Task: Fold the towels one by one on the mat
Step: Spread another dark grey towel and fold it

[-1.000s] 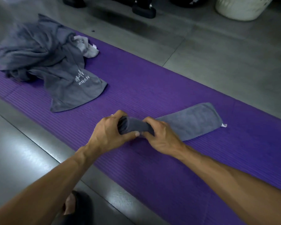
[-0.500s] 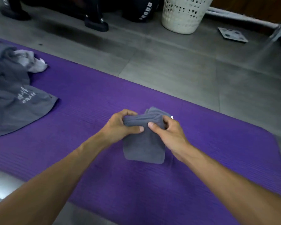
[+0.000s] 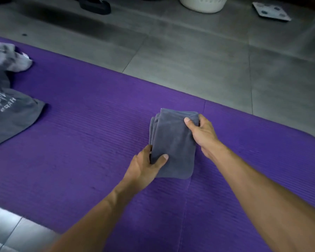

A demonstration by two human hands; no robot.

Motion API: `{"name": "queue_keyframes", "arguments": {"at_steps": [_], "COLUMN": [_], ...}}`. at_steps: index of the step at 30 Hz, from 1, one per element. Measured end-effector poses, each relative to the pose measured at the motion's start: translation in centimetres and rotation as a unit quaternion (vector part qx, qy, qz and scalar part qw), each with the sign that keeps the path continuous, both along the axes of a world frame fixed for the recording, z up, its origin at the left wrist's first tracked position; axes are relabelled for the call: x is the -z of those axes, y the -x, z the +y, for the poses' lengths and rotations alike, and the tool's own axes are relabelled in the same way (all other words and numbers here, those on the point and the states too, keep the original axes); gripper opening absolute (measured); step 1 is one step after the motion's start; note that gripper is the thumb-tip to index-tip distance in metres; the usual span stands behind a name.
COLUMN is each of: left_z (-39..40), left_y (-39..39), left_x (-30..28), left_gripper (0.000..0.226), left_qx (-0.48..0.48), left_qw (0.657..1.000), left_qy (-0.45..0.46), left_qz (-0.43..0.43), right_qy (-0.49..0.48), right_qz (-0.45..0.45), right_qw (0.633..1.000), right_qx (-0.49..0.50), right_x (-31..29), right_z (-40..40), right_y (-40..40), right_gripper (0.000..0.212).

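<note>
A folded dark grey towel lies on the purple mat, a compact layered rectangle near the mat's right half. My left hand pinches its near left edge, thumb on top and fingers under the side. My right hand grips its far right corner, thumb pressed on top. A heap of unfolded grey towels sits at the mat's left end, the top one printed with white lettering, and a lighter grey towel lies crumpled behind it.
Grey floor tiles surround the mat. A white perforated basket stands at the far top, a flat bathroom scale lies to its right, and dark equipment feet sit at the top left.
The long towel was folded over into a short thick stack and set flat on the mat. My hands moved from its top fold to its left edge and right corner. The view swung right.
</note>
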State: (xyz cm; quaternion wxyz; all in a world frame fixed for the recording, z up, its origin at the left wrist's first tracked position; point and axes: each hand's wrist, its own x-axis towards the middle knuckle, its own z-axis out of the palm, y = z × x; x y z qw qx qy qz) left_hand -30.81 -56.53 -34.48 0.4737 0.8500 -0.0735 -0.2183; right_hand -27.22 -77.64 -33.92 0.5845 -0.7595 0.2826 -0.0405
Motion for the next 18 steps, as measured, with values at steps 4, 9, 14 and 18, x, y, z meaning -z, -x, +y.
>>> {"name": "queue_keyframes", "arguments": {"at_steps": [4,9,14,18], "left_z": [0.3,0.4,0.0,1.3], "left_y": [1.6,1.6,-0.2,0.1], "left_x": [0.2,0.1,0.9,3.4], "left_gripper": [0.048,0.081,0.047,0.047], "left_qx": [-0.035,-0.067,0.191,0.291], "left_qw": [0.999,0.986,0.874,0.863], "left_qy": [-0.016,-0.110,-0.129,-0.136], "left_qz": [-0.032,-0.103,-0.427,-0.391], "right_qy": [0.072,0.150,0.239,0.466], "right_qz": [0.063,0.135,0.183,-0.102], "right_qw": [0.993,0.976,0.953,0.869], "right_qx": [-0.074,-0.086,-0.042,-0.135], "right_x": [1.5,2.6,1.4,0.6], "right_z": [0.2,0.3,0.7,2.3], "right_y": [-1.6,-3.0,-2.8,-0.9], "right_gripper": [0.022,0.050,0.054,0.024]}}
